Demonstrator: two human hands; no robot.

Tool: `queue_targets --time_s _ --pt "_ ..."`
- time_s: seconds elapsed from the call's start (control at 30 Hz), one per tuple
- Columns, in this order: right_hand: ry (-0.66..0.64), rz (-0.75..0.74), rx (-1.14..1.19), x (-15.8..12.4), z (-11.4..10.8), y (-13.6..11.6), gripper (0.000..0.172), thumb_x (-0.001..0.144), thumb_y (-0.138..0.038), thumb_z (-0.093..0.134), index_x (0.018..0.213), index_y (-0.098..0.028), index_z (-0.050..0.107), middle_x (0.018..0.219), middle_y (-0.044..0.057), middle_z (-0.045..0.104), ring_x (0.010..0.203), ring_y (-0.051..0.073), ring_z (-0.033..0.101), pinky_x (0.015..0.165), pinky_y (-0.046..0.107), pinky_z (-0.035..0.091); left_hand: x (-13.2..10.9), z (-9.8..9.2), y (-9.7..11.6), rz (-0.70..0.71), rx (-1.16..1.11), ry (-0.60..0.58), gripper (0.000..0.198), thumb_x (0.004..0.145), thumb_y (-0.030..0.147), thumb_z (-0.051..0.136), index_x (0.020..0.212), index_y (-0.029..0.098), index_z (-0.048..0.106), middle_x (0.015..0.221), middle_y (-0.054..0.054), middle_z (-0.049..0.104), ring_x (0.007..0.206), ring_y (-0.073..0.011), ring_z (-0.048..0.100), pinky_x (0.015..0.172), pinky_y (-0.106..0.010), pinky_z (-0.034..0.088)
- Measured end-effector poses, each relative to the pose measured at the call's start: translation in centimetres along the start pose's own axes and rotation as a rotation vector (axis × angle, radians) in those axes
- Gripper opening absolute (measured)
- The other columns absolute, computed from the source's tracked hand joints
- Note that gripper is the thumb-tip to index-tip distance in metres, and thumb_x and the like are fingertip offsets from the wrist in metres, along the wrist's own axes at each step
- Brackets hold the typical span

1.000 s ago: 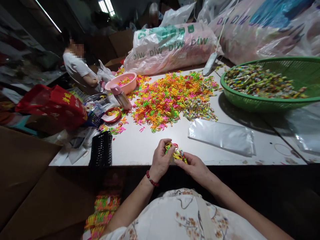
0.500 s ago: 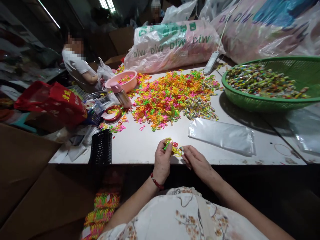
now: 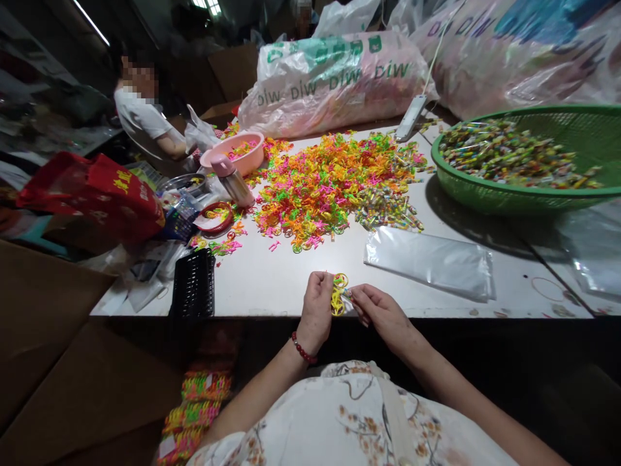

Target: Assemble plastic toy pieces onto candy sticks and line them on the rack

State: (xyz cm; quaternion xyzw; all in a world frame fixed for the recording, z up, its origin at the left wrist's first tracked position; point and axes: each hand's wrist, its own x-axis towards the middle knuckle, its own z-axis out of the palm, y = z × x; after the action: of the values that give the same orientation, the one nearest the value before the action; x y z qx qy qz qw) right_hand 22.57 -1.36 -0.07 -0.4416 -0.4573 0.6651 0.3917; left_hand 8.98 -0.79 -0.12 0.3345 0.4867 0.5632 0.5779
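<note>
At the near edge of the counter (image 3: 272, 285), the left hand (image 3: 316, 309) has its fingers closed on a cluster of yellow plastic rings (image 3: 338, 294). The right hand (image 3: 383, 315) pinches the same cluster from the opposite side. The rings appear light, thin and springy, so they are best gripped by the rims with fingertips only.

The room is dark. A long thin light (image 3: 92, 26) shines on the ceiling at the far left. A brighter light (image 3: 206, 3) glows farther back. A big white desk (image 3: 272, 285) fills the middle, and its top is a bit dirty at the near right. Brown cardboard (image 3: 58, 362) sits at the near left, lower than the desk. Big plastic bags (image 3: 334, 77) are piled at the far side. Brown boxes (image 3: 233, 77) stand just left of them. A person in a white shirt (image 3: 143, 120) sits at the far left. Under the desk it is black.
</note>
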Motion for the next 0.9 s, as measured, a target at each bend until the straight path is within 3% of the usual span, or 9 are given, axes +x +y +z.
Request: queue_targets --time_s 0.23,0.6,0.8,0.9 --pt "-0.027 0.057 0.155 -0.3 0.2 -0.4 0.046 0.08 -0.062 0.064 0.072 -0.018 0.051 0.057 -0.007 0.04 0.048 0.006 0.031 0.046 0.023 0.026 0.1 -0.5 -0.3 0.066 0.217 0.006 0.031 0.089 0.049 0.057 0.085 0.02 0.048 0.074 0.004 0.048 0.065 -0.0095 0.043 0.062 -0.021 0.038" --pt "-0.041 0.108 0.241 -0.2 0.0 0.1 0.047 0.078 -0.062 0.066 0.071 -0.019 0.047 0.057 -0.008 0.037 0.047 0.006 0.024 0.044 0.022 0.022 0.0 -0.9 0.0 0.062 0.278 -0.007 0.031 0.088 0.05 0.058 0.086 0.02 0.05 0.076 0.003 0.053 0.065 -0.01 0.047 0.062 -0.021 0.042" --pt "-0.036 0.082 0.067 -0.5 -0.3 0.1 0.044 0.081 -0.062 0.062 0.076 -0.018 0.054 0.056 -0.008 0.032 0.048 0.006 0.024 0.045 0.023 0.019 -0.5 -0.4 0.8 -0.067 0.268 -0.072 0.03 0.089 0.052 0.055 0.095 0.023 0.048 0.082 0.002 0.055 0.053 -0.0094 0.051 0.046 -0.022 0.04" --pt "-0.031 0.106 0.07 -0.6 -0.3 -0.1 0.044 0.08 -0.061 0.064 0.075 -0.018 0.053 0.056 -0.009 0.028 0.048 0.006 0.021 0.045 0.023 0.015 -0.7 -0.3 1.3 -0.017 0.377 -0.064 0.024 0.09 0.044 0.055 0.098 0.023 0.05 0.088 0.001 0.057 0.056 -0.0087 0.051 0.051 -0.022 0.042"
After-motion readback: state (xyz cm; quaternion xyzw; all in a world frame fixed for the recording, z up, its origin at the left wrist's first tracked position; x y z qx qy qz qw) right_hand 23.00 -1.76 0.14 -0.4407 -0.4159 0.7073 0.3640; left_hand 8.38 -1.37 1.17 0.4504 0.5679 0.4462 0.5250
